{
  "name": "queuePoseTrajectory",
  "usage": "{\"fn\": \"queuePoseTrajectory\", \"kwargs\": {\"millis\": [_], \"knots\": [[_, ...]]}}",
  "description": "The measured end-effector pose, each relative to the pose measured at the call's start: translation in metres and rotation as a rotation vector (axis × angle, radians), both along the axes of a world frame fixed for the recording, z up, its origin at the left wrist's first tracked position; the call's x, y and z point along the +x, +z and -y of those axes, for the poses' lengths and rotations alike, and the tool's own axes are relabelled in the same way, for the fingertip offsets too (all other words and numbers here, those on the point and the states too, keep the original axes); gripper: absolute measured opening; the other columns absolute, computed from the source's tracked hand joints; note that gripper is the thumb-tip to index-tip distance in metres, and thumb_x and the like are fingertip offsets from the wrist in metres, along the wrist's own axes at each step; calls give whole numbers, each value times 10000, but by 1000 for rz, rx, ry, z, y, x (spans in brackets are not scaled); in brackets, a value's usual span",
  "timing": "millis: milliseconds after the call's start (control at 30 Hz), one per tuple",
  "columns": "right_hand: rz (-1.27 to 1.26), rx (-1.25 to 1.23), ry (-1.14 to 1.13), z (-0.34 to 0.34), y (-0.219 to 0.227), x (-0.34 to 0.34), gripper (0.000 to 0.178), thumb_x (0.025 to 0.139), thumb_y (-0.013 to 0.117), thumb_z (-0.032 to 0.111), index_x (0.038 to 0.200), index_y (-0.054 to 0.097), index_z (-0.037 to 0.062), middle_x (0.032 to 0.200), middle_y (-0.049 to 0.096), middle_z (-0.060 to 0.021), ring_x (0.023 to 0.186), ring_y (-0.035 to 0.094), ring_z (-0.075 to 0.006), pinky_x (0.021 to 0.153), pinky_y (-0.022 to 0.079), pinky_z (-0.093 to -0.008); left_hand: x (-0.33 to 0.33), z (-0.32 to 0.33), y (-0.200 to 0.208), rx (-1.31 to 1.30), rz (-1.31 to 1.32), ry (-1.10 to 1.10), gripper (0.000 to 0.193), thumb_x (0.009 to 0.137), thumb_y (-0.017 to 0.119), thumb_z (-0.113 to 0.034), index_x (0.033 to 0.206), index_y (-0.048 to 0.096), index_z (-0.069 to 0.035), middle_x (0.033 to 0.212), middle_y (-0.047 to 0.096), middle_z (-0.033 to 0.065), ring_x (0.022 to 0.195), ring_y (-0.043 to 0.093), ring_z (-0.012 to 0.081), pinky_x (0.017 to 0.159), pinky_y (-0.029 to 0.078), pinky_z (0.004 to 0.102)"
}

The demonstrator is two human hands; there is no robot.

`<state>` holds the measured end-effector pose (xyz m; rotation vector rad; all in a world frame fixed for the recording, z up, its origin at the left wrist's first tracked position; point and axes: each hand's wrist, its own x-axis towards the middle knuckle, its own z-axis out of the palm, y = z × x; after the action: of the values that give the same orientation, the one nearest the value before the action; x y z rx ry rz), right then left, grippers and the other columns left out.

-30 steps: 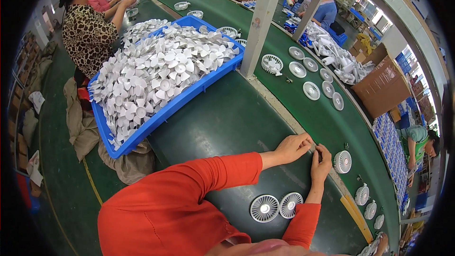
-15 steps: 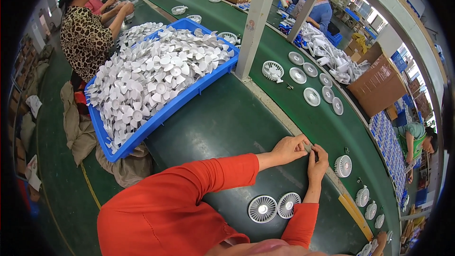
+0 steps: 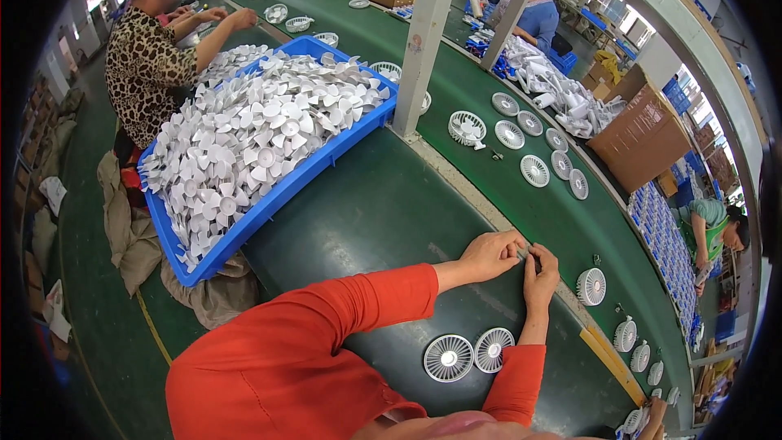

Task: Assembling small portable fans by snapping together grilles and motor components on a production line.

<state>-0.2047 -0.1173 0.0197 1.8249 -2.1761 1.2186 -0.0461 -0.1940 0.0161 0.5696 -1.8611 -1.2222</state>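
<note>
My left hand (image 3: pixel 492 256) and my right hand (image 3: pixel 539 274) meet fingertip to fingertip over the pale edge strip of the dark work table (image 3: pixel 366 195). Both are closed in a pinch around something small and greyish, too hidden to name. Below them, two round white fan grilles (image 3: pixel 448 358) lie side by side on the table, close to my right sleeve. A white fan housing (image 3: pixel 591 286) stands on the green conveyor belt (image 3: pixel 456 165), to the right of my right hand.
A blue crate (image 3: pixel 269 210) heaped with white fan blades (image 3: pixel 261 138) stands at the left. More grilles (image 3: pixel 534 170) and housings (image 3: pixel 467 129) lie along the belt. A grey post (image 3: pixel 425 49) rises at the belt's edge. A cardboard box (image 3: pixel 639 134) and several co-workers (image 3: pixel 151 65) are around.
My hands keep nearly the same place, fingertips still together. The co-worker at far left has turned toward the belt with an arm stretched out, and another white part shows there.
</note>
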Motion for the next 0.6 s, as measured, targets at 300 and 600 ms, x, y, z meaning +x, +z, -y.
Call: {"fn": "queuePoseTrajectory", "kwargs": {"millis": [300,600], "knots": [[-60,-27,24,-1,-4,-7,155,803,632,46,949,652,-2,1055,653,-165,1001,596,-335,889,465,-397,-5,-1,-3,-19,-23,22,219,749,679,-65,956,608,-66,683,578,28,558,542,142,531,451,290],[-30,-41,1,4,-3,-5,142,786,651,46,921,662,2,1032,665,-144,989,605,-314,864,478,-393,-4,8,-3,-5,-35,18,121,835,604,-90,951,603,-53,650,589,64,541,587,181,529,462,315]]}}
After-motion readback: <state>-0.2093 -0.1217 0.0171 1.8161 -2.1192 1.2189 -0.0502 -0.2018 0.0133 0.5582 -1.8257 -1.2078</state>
